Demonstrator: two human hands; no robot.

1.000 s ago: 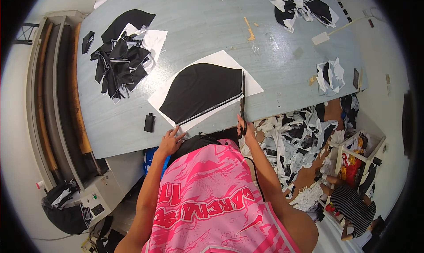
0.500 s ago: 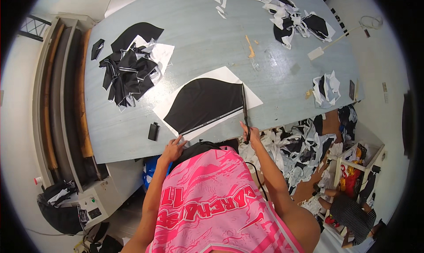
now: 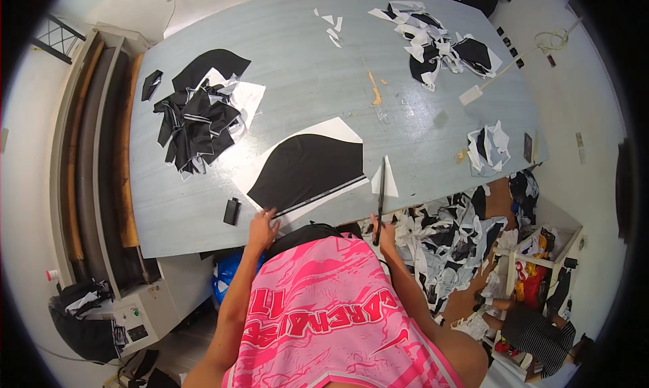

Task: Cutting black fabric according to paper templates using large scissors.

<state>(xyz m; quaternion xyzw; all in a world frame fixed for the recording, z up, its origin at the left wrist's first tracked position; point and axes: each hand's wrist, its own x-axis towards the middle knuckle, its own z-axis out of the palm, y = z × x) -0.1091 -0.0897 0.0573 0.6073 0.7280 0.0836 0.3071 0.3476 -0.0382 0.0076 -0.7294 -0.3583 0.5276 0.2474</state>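
Observation:
On the grey-blue table (image 3: pixel 304 63) lies a black fabric panel (image 3: pixel 311 168) with a curved far edge, a patterned stripe along its near edge and white margins around it. The fingers of my left hand (image 3: pixel 263 230) are stretched out onto the panel's near left corner. My right hand (image 3: pixel 384 235) is closed round the handles of long black scissors (image 3: pixel 382 188), blades pointing away from me. Beside and partly under the blades is a white triangular offcut (image 3: pixel 387 177), separate from the panel. The panel's right edge is cut straight there.
A heap of black and white pieces (image 3: pixel 199 121) lies on the left, near a small black case (image 3: pixel 232 211). Scrap piles (image 3: pixel 439 46) sit at the far right. A roller machine (image 3: pixel 101 165) stands left. Scraps (image 3: pixel 446 232) cover the floor, where another person (image 3: pixel 534 330) crouches.
The white triangle at the panel's right has come off and lies apart. The scissors and right hand have moved slightly nearer me, away from the panel's edge. My left hand stays by the corner.

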